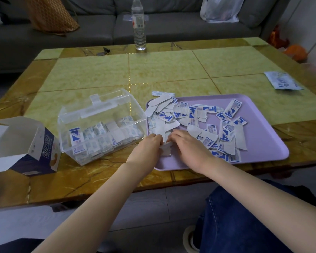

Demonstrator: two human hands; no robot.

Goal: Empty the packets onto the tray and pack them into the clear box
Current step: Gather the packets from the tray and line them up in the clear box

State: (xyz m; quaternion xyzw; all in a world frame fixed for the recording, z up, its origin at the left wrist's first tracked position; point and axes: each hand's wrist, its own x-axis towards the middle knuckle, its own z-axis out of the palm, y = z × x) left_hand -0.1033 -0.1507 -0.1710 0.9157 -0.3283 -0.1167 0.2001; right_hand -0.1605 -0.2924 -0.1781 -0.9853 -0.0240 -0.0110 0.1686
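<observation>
Both forearms reach forward to the near-left corner of the tray (263,143). The left hand (148,145) and right hand (186,143) lie knuckles up, facing each other with fingers curled inward. Together they pinch a small stack (166,149) of white packets at that corner. The fingers hide most of the stack, so its long axis cannot be told. The tray holds loose packets (199,123) lying flat and overlapping, long axes pointing in all directions, some printed side up, some blank side up. The box (102,114) stands just beside the tray's left edge, lid (106,103) raised. The boxed packets (77,141) stand on edge in rows across its lower part. An open carton (22,148) lies beyond the box, farther left of the tray.
</observation>
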